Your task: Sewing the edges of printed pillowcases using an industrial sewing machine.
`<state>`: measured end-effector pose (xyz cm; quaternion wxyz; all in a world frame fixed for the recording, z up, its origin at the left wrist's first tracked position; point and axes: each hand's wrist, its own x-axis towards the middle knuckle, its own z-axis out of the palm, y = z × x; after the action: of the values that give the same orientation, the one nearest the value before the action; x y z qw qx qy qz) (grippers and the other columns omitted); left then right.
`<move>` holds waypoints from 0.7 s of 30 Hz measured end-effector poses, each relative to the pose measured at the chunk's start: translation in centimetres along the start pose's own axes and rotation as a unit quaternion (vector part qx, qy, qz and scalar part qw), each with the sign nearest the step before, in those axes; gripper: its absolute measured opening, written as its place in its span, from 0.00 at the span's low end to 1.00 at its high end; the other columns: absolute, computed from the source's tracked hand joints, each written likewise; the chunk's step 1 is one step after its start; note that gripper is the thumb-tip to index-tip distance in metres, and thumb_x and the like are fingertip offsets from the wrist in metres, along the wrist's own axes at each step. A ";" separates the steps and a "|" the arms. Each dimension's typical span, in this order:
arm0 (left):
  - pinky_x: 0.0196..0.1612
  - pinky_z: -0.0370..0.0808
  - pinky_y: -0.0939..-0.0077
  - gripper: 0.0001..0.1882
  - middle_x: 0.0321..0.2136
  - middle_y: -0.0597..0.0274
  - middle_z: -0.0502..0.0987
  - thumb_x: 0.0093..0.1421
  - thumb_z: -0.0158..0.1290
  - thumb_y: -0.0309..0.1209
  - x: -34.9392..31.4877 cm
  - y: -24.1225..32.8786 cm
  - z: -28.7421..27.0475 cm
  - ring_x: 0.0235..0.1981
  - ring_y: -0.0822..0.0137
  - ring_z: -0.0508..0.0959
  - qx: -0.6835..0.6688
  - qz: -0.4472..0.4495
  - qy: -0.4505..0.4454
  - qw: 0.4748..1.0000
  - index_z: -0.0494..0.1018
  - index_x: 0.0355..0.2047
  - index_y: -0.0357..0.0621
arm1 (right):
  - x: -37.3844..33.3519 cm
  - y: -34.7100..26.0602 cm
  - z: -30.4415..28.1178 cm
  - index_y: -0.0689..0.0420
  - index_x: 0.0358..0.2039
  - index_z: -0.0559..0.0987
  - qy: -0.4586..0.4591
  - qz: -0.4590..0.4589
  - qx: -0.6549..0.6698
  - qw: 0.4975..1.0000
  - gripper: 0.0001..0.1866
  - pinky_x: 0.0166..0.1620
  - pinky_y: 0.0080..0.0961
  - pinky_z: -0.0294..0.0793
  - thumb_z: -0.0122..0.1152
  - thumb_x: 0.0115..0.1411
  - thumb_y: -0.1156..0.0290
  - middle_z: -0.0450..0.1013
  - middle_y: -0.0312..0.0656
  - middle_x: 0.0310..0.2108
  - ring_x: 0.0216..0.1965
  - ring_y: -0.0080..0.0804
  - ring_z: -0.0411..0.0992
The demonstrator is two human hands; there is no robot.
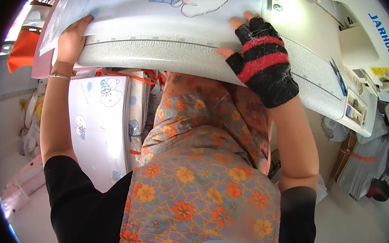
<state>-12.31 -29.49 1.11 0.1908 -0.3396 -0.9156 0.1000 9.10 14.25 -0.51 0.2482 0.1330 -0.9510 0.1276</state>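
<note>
A white printed sheet [135, 5] with a cartoon puppy lies across the sewing table [163, 58], whose front edge carries a ruler scale. My left hand [73, 39], bare with a thin bracelet at the wrist, rests on the sheet's left part with its fingers stretched out together. In a black fingerless glove with red stripes, my right hand [265, 58] lies flat near the sheet's right side, close to the needle area. Its thumb points left over the scale, with the fingers apart from it. Neither hand grips anything visible.
The sewing machine's white body [364, 34] rises at the right. A slim dark pointed tool [338, 77] lies on the table beside it. Below left, a stack of similar printed sheets [94, 131] stands by my lap. An orange cloth [24, 50] hangs at the far left.
</note>
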 end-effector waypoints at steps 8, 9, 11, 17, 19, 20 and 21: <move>0.46 0.78 0.68 0.27 0.48 0.57 0.78 0.50 0.47 0.16 -1.4 1.5 -1.2 0.43 0.57 0.80 0.050 0.012 -0.021 0.998 0.73 0.52 0.48 | 1.8 2.3 1.4 0.56 0.55 0.72 -0.012 0.004 -0.035 0.999 0.33 0.60 0.44 0.65 0.65 0.54 0.49 0.66 0.56 0.57 0.57 0.56 0.65; 0.46 0.78 0.68 0.26 0.48 0.57 0.78 0.51 0.48 0.17 -1.8 2.3 -1.7 0.43 0.57 0.81 0.055 0.016 -0.022 0.998 0.73 0.52 0.47 | 1.9 2.4 1.4 0.56 0.55 0.72 -0.012 0.013 -0.047 0.999 0.33 0.60 0.45 0.65 0.65 0.54 0.48 0.66 0.55 0.57 0.57 0.56 0.65; 0.45 0.79 0.68 0.25 0.47 0.57 0.79 0.52 0.48 0.17 -3.0 3.8 -3.0 0.42 0.57 0.81 0.069 0.010 -0.032 0.997 0.74 0.51 0.45 | 2.0 2.4 1.3 0.56 0.55 0.72 -0.011 0.020 -0.056 0.998 0.34 0.60 0.45 0.65 0.64 0.55 0.48 0.66 0.55 0.57 0.57 0.56 0.65; 0.43 0.77 0.67 0.18 0.39 0.56 0.78 0.53 0.49 0.20 -8.2 8.7 -7.7 0.40 0.57 0.79 0.021 0.083 -0.007 0.996 0.75 0.45 0.39 | 1.7 2.5 1.2 0.55 0.54 0.73 -0.029 -0.001 -0.061 0.998 0.31 0.60 0.45 0.64 0.63 0.55 0.48 0.66 0.55 0.58 0.58 0.55 0.65; 0.40 0.76 0.66 0.19 0.37 0.56 0.78 0.51 0.50 0.19 -9.5 11.3 -9.3 0.38 0.57 0.78 -0.038 0.075 -0.048 0.995 0.75 0.45 0.39 | 1.8 3.2 1.4 0.54 0.53 0.74 -0.019 0.010 -0.065 0.998 0.29 0.60 0.45 0.65 0.63 0.56 0.49 0.67 0.55 0.57 0.57 0.55 0.65; 0.37 0.76 0.66 0.19 0.36 0.56 0.77 0.50 0.50 0.19 -10.1 12.5 -10.3 0.36 0.58 0.77 -0.061 0.076 -0.058 0.994 0.75 0.44 0.39 | 1.9 3.5 1.7 0.54 0.53 0.74 -0.018 0.008 -0.064 0.998 0.29 0.60 0.45 0.65 0.63 0.56 0.49 0.67 0.55 0.57 0.57 0.55 0.65; 0.36 0.75 0.66 0.19 0.35 0.56 0.76 0.49 0.50 0.19 -10.4 13.7 -11.1 0.35 0.58 0.77 -0.086 0.077 -0.066 0.991 0.74 0.44 0.38 | 1.8 3.7 1.8 0.53 0.53 0.74 -0.004 0.008 -0.066 0.998 0.28 0.59 0.45 0.65 0.63 0.57 0.50 0.67 0.55 0.56 0.56 0.55 0.66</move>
<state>7.58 -25.48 3.93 0.0918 -0.4171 -0.9024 0.0573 5.61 16.80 -1.81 0.2517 0.1095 -0.9593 0.0659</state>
